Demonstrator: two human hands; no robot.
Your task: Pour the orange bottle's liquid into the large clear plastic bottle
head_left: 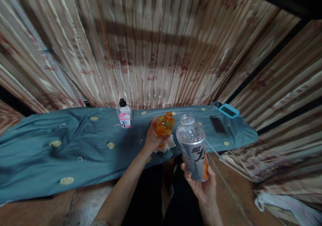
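My left hand point(152, 138) is wrapped round an orange see-through bottle point(164, 127) with an uncapped neck, over the cloth-covered surface. Just below that bottle lies a crumpled white tissue point(169, 145), partly hidden by the hand. Closer to me, my right hand point(201, 185) grips the lower part of a large clear plastic bottle point(192, 148). This one also has no cap, and a grey and orange label wraps its body. Both bottles are nearly upright and stand apart from each other.
A clear bottle with a black cap and pink label point(124, 115) stands on the teal pineapple-print cloth point(95, 145). To the right lie a blue-framed object point(228, 110) and a dark pixelated patch. Patterned curtains point(151, 51) hang behind; a black bar point(269, 64) slants at right.
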